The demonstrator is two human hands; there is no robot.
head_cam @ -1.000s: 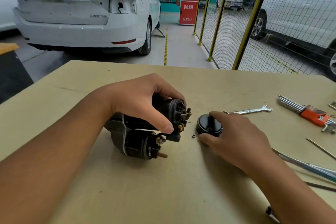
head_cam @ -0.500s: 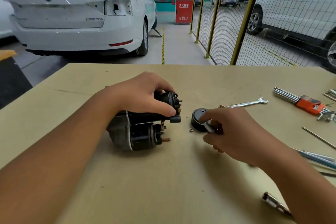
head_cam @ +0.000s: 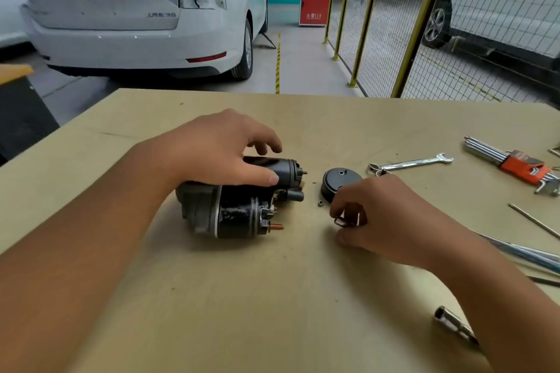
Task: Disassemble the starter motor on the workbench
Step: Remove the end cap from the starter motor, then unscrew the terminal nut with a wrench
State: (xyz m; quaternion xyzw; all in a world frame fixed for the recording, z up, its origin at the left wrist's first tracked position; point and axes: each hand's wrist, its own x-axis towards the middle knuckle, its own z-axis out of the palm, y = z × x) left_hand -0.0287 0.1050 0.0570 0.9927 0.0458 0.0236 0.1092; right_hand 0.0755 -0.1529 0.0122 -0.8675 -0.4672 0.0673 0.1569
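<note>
The black starter motor (head_cam: 242, 206) lies on its side on the workbench (head_cam: 272, 297), its open rear end facing right. My left hand (head_cam: 218, 151) rests on top of it, thumb flat along the housing, fingers lifted loosely over the far side. The removed black end cap (head_cam: 338, 180) sits just right of the motor. A tiny bushing (head_cam: 320, 203) lies between them. My right hand (head_cam: 375, 218) is in front of the cap and pinches a small dark metal part (head_cam: 347, 220) just above the bench.
A combination wrench (head_cam: 412, 163) lies behind the cap. An orange-holdered hex key set (head_cam: 521, 165) is at the far right, with thin rods (head_cam: 533, 221), a long metal tool (head_cam: 521, 254) and a socket piece (head_cam: 454, 327) along the right side.
The motor has been lowered flat onto the bench and my left fingers have loosened off it. My right hand drew back from the end cap toward me, now holding a small metal part.
</note>
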